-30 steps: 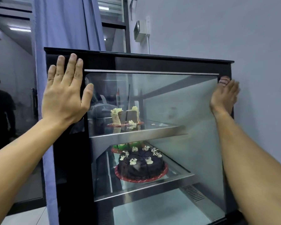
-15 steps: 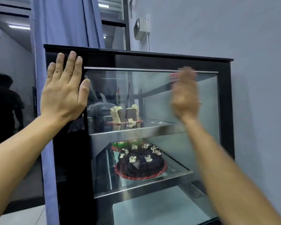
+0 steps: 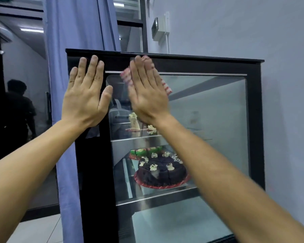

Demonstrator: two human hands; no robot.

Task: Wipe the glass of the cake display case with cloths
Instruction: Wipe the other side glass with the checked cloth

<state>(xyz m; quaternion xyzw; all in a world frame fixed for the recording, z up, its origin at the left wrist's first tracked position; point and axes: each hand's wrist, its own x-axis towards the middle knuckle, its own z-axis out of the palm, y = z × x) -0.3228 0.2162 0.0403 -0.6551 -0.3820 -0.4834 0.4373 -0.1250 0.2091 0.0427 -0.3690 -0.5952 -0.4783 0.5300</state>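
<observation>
The cake display case (image 3: 254,120) has a black frame around a large glass front (image 3: 209,111). My right hand (image 3: 147,95) lies flat on the upper left part of the glass and presses a red-and-white cloth (image 3: 166,86) against it; the cloth shows at both sides of the hand. My left hand (image 3: 85,97) is spread flat on the black frame at the case's upper left corner. A grey cloth (image 3: 92,133) sticks out under the heel of that hand. The two hands are close together, side by side.
Inside the case are a chocolate cake (image 3: 161,174) on the lower shelf, a green-topped cake (image 3: 142,152) behind it and cake slices (image 3: 134,121) on the upper shelf. A blue curtain (image 3: 74,32) hangs left of the case, a grey wall (image 3: 288,85) stands right. A person (image 3: 19,106) is at far left.
My right hand has swept with the cloth from the top right corner of the glass across to the top left, beside my left hand. The left hand has stayed on the frame.
</observation>
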